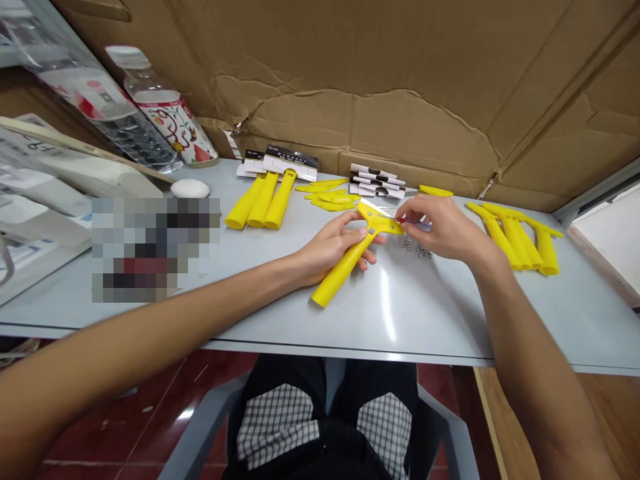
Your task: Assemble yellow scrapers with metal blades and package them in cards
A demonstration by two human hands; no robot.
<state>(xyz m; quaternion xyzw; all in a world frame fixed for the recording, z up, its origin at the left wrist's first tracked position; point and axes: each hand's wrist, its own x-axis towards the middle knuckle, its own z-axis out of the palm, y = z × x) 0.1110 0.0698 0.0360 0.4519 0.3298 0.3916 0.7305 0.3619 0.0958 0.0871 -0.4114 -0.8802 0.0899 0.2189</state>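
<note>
My left hand (336, 248) is closed around the neck of a yellow scraper (343, 272), its handle slanting down toward me. Two screw heads show on the scraper's wide head, and a pale blade edge lies along its far side. In my right hand (445, 223) is a small screwdriver (419, 225) with a see-through handle and a red part. Its shaft points left over the scraper's head; I cannot tell whether the tip sits in a screw. Just below that hand lie small loose screws (424, 252).
Yellow handles (513, 240) lie at right; finished-looking scrapers with black-and-white cards (291, 162) at left. Flat yellow pieces (330, 199) and stacked cards (377, 181) lie behind my hands. Bottles (183, 127), a white mouse (190, 189) and a blurred patch are further left. Cardboard (375, 60) walls the back.
</note>
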